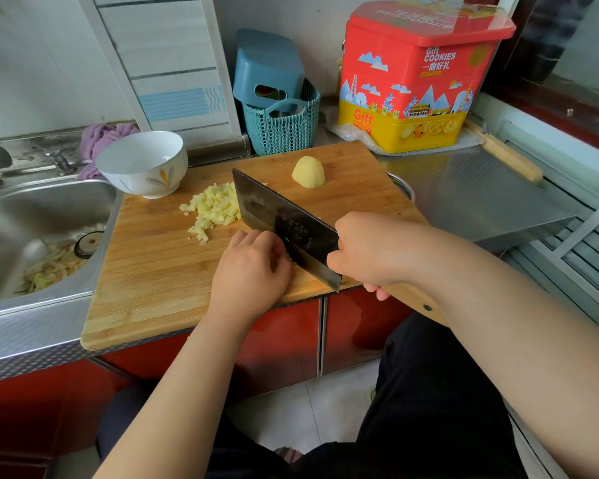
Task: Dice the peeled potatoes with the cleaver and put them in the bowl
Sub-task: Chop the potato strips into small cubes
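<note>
A bamboo cutting board [159, 271] lies on the counter. My right hand [367, 252] grips the handle of a dark cleaver [284, 223], whose blade stands edge-down across the board. My left hand [253, 267] sits with curled fingers against the blade's left face; whatever it holds down is hidden under it. A pile of diced potato [215, 209] lies left of the blade. A peeled potato half [308, 172] rests further back on the board. The white bowl [142, 164] stands at the board's far left corner and looks empty.
A steel sink [32, 236] with peelings lies left of the board. Behind the board stand a teal basket [281, 126] and a red-and-yellow cookie tin [412, 81]. A steel counter [464, 191] with a wooden handle stretches to the right.
</note>
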Demonstrator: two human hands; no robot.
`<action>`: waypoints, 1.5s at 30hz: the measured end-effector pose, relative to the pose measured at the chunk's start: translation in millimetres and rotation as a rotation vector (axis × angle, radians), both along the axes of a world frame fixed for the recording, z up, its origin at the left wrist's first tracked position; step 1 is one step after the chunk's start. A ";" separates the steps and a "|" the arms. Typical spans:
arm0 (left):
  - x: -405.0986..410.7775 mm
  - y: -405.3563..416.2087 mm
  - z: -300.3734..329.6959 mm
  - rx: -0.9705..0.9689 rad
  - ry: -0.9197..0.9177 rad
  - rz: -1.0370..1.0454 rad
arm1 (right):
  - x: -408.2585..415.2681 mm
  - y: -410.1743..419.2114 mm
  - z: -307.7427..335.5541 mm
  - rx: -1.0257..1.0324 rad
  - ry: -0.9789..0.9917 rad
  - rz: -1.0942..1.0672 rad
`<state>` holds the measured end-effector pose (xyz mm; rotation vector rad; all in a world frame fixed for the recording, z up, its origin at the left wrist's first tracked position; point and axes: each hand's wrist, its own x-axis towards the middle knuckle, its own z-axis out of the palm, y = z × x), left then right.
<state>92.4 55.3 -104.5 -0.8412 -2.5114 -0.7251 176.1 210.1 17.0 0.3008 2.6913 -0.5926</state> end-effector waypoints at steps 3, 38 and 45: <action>0.1 0.4 0.1 -0.009 -0.004 0.005 | -3.3 1.7 -0.3 -0.001 -0.008 -0.001; -17.1 -9.5 22.3 -0.131 0.126 0.085 | -12.1 35.8 -1.3 -0.615 0.240 -0.175; -25.1 -20.9 23.7 -0.191 0.036 0.122 | -10.5 41.7 0.0 -0.470 0.306 -0.116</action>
